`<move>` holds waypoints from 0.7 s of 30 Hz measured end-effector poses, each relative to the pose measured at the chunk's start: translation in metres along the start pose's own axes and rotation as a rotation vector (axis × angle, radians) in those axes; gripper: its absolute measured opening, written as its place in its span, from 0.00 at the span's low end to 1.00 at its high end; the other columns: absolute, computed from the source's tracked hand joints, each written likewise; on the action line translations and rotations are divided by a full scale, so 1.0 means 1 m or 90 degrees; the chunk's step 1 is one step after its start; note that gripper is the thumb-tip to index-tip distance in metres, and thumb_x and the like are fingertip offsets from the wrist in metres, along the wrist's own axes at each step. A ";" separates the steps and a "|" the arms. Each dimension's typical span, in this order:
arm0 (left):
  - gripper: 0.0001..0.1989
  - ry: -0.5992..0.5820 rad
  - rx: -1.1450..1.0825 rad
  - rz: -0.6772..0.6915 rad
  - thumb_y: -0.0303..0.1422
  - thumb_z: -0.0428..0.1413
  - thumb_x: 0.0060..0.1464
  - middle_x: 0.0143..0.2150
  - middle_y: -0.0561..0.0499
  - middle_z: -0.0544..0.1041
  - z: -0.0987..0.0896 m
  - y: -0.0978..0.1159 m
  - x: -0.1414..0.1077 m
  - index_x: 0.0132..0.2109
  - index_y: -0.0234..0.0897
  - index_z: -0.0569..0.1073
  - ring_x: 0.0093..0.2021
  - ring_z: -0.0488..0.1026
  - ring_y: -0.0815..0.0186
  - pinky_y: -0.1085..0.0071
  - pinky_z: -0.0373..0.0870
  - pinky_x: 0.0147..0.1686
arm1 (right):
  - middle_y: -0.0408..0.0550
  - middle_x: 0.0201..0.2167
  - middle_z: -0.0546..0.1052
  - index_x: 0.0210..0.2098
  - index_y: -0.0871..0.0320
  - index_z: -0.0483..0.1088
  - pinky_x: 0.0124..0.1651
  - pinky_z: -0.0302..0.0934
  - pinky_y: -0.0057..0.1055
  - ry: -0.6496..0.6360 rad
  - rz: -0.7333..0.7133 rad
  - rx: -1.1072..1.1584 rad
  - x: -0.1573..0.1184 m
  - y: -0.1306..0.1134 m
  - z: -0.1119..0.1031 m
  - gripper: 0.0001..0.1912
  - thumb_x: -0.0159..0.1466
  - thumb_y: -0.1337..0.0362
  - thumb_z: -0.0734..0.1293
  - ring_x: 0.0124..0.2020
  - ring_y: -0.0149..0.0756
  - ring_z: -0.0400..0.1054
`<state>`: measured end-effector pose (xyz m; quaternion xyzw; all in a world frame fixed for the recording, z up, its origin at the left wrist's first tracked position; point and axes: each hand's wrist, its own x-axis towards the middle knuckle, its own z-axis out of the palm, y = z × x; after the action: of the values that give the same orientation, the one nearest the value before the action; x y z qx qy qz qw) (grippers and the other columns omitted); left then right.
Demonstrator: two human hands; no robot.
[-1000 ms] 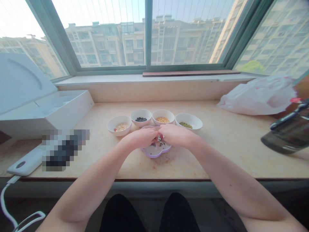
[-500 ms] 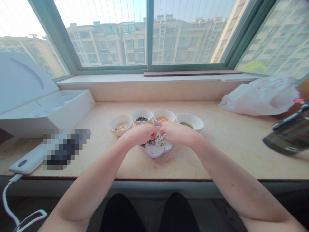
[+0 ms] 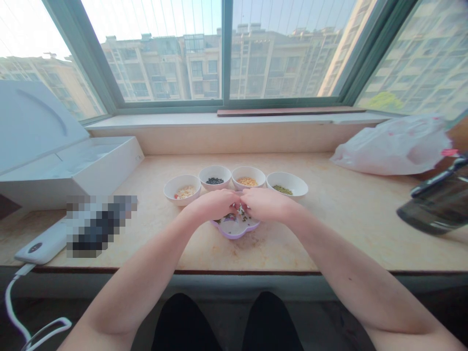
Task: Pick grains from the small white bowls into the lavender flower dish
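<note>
My left hand (image 3: 220, 203) and my right hand (image 3: 262, 203) meet over a white dish with a scalloped lilac rim (image 3: 234, 235). Both have their fingers curled down into it, close together among small dark green beans (image 3: 242, 213) and paler bits. The fingertips are mostly hidden, so anything pinched in them cannot be made out. Behind the dish, four white bowls stand in an arc: pale nut-like pieces with a red bit (image 3: 185, 192), black beans (image 3: 214, 181), yellow kernels (image 3: 247, 181) and green beans (image 3: 282, 189).
To the left stand an open white box (image 3: 106, 163) and a white power bank (image 3: 44, 246) with a cable, beside a blurred-out object. A white plastic bag (image 3: 395, 146) and a dark transparent jug (image 3: 435, 209) are on the right. The counter's front edge (image 3: 241, 272) runs before my knees.
My hands have drawn together over the dish, the right one shifting slightly left, and now cover more of the far part of it. The bowls stay in place.
</note>
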<state>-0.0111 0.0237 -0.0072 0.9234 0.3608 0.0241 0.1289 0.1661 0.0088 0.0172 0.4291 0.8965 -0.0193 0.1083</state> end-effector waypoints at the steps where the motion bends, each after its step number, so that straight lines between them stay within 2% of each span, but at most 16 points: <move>1: 0.08 0.002 -0.003 0.005 0.26 0.54 0.59 0.46 0.47 0.79 0.001 0.000 0.000 0.40 0.35 0.79 0.46 0.75 0.60 0.68 0.68 0.45 | 0.58 0.40 0.80 0.38 0.62 0.79 0.33 0.58 0.32 0.008 0.003 0.009 0.000 0.001 0.001 0.13 0.65 0.71 0.61 0.36 0.42 0.74; 6: 0.06 0.003 0.013 0.021 0.26 0.55 0.60 0.46 0.47 0.79 0.005 0.002 0.003 0.40 0.35 0.77 0.47 0.75 0.61 0.68 0.68 0.48 | 0.51 0.35 0.79 0.35 0.57 0.73 0.33 0.57 0.31 0.062 0.029 0.168 -0.005 0.013 0.001 0.11 0.69 0.65 0.59 0.33 0.38 0.71; 9: 0.08 -0.001 0.009 0.010 0.26 0.53 0.61 0.43 0.47 0.78 0.006 0.004 0.004 0.36 0.34 0.77 0.44 0.74 0.61 0.67 0.67 0.48 | 0.48 0.34 0.79 0.36 0.56 0.70 0.33 0.55 0.31 0.141 0.079 0.254 -0.005 0.021 -0.001 0.11 0.70 0.62 0.58 0.32 0.36 0.70; 12: 0.10 -0.002 0.000 0.001 0.25 0.52 0.61 0.42 0.46 0.78 0.005 0.006 0.003 0.35 0.33 0.77 0.41 0.74 0.62 0.66 0.67 0.47 | 0.49 0.37 0.80 0.39 0.56 0.71 0.34 0.54 0.31 0.254 0.186 0.241 0.001 0.029 -0.002 0.10 0.70 0.63 0.59 0.36 0.38 0.71; 14: 0.09 -0.003 0.008 0.000 0.26 0.52 0.62 0.42 0.45 0.78 0.006 0.006 0.002 0.35 0.33 0.77 0.41 0.73 0.62 0.67 0.67 0.45 | 0.51 0.37 0.80 0.40 0.56 0.73 0.34 0.54 0.32 0.301 0.254 0.210 0.007 0.034 -0.001 0.09 0.68 0.64 0.60 0.38 0.40 0.71; 17: 0.09 0.001 0.051 0.018 0.28 0.52 0.63 0.43 0.44 0.78 0.008 0.004 0.003 0.36 0.33 0.76 0.42 0.73 0.63 0.68 0.66 0.45 | 0.51 0.38 0.81 0.40 0.56 0.76 0.34 0.55 0.32 0.328 0.316 0.190 0.015 0.040 0.002 0.10 0.67 0.64 0.62 0.38 0.41 0.73; 21: 0.09 0.005 0.137 0.067 0.27 0.52 0.64 0.43 0.44 0.79 0.012 0.001 0.004 0.37 0.33 0.76 0.42 0.73 0.63 0.68 0.66 0.45 | 0.51 0.40 0.82 0.40 0.55 0.79 0.36 0.58 0.32 0.324 0.344 0.170 0.018 0.042 0.004 0.12 0.65 0.65 0.63 0.42 0.43 0.74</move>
<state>-0.0054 0.0230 -0.0191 0.9495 0.3126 -0.0042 0.0259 0.1880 0.0489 0.0123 0.6512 0.7389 0.0006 -0.1731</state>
